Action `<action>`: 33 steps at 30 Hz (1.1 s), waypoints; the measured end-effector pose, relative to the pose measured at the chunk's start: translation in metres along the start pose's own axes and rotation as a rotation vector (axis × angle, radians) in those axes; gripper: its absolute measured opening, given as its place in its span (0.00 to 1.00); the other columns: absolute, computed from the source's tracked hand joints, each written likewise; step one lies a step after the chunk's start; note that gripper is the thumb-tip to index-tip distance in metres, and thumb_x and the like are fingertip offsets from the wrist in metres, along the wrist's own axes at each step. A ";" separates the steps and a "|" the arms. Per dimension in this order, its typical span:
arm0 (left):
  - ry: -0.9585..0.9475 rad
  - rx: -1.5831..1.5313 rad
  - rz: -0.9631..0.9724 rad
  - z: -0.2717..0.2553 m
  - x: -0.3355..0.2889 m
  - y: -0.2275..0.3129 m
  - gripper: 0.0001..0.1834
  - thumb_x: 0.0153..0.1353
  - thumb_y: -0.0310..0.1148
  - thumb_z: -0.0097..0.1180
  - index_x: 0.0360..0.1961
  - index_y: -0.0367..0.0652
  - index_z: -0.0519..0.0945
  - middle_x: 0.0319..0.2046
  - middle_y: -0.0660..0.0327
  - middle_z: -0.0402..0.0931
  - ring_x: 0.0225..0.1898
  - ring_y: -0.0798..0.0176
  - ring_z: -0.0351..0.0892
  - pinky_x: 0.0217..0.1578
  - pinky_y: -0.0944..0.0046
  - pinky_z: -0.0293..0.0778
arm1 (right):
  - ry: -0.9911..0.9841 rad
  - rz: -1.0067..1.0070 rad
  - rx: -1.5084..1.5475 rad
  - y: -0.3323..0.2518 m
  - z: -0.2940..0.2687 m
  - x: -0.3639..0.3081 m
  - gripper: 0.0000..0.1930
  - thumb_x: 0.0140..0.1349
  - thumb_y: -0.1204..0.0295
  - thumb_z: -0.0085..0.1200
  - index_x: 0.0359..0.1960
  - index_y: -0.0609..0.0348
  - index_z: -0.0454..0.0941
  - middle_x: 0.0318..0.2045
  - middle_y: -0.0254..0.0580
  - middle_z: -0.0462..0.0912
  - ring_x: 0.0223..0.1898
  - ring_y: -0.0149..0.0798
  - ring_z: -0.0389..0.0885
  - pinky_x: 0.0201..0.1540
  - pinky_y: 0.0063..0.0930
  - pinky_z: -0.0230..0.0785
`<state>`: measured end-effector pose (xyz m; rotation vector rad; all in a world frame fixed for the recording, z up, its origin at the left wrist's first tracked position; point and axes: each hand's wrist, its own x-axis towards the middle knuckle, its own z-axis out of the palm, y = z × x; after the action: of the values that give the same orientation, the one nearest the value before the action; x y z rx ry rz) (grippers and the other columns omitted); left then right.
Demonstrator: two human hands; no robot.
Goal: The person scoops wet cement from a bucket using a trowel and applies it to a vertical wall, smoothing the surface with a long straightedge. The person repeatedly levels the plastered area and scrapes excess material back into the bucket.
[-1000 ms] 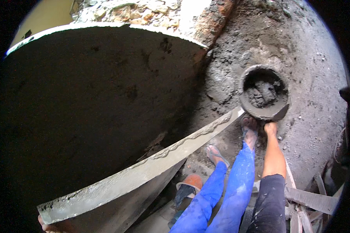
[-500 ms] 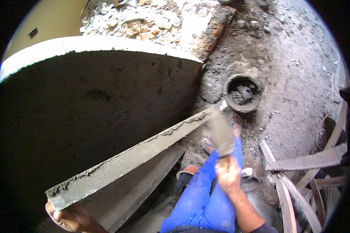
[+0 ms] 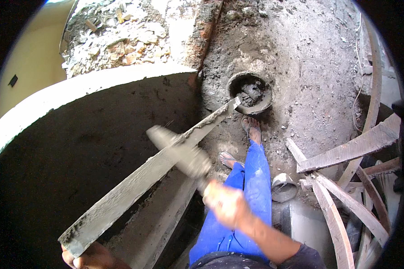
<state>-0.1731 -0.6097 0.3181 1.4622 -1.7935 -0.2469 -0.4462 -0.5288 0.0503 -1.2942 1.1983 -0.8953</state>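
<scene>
My left hand (image 3: 92, 258) is closed round the near-left end of a long, mortar-smeared metal straightedge (image 3: 116, 208). This bar slants up and away to the right, its far end close to the rim of a round tub (image 3: 261, 107) of grey mortar (image 3: 251, 92). In my right hand (image 3: 226, 204) is the handle of a trowel (image 3: 191, 161), blurred by motion. Its mortar-coated blade lies across the bar's edge, past the bar's middle. Wet mortar (image 3: 202, 124) clings in a ridge along the bar's far part. The fingertips of my right hand are smeared.
A dark plastered wall (image 3: 98, 121) with a pale top edge rises at the left. Broken rubble (image 3: 125, 40) lies behind it. Several curved wooden planks (image 3: 350, 145) are piled at the right. Beside my leg stands a small bucket (image 3: 284, 188), near a grey slab (image 3: 307, 226).
My right hand has swung left with the trowel, bringing its blade from the bar's far end back along the bar. The view has shifted, so tub and planks appear further left.
</scene>
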 end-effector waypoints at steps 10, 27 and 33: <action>-0.005 0.094 0.043 -0.007 0.005 0.003 0.27 0.70 0.53 0.44 0.52 0.38 0.70 0.52 0.46 0.71 0.54 0.46 0.73 0.59 0.40 0.68 | 0.316 1.061 0.225 0.310 -0.036 0.074 0.21 0.70 0.48 0.45 0.45 0.52 0.77 0.19 0.36 0.79 0.13 0.28 0.71 0.14 0.26 0.63; -0.142 0.357 0.268 0.034 0.013 0.015 0.34 0.64 0.69 0.38 0.44 0.48 0.77 0.44 0.59 0.76 0.47 0.52 0.74 0.49 0.44 0.72 | 0.136 0.731 0.003 0.234 -0.023 0.052 0.13 0.68 0.62 0.48 0.35 0.60 0.76 0.27 0.45 0.80 0.27 0.41 0.78 0.31 0.35 0.72; -0.469 0.261 0.324 0.034 0.024 0.036 0.19 0.63 0.54 0.50 0.34 0.52 0.81 0.35 0.68 0.80 0.43 0.60 0.78 0.49 0.50 0.72 | 0.023 0.488 -0.115 0.204 -0.126 0.056 0.19 0.71 0.56 0.47 0.42 0.60 0.80 0.28 0.40 0.83 0.28 0.34 0.82 0.33 0.28 0.74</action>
<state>-0.2231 -0.6305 0.3274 1.3301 -2.4895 -0.2060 -0.5854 -0.5873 -0.1442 -1.0123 1.5149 -0.4927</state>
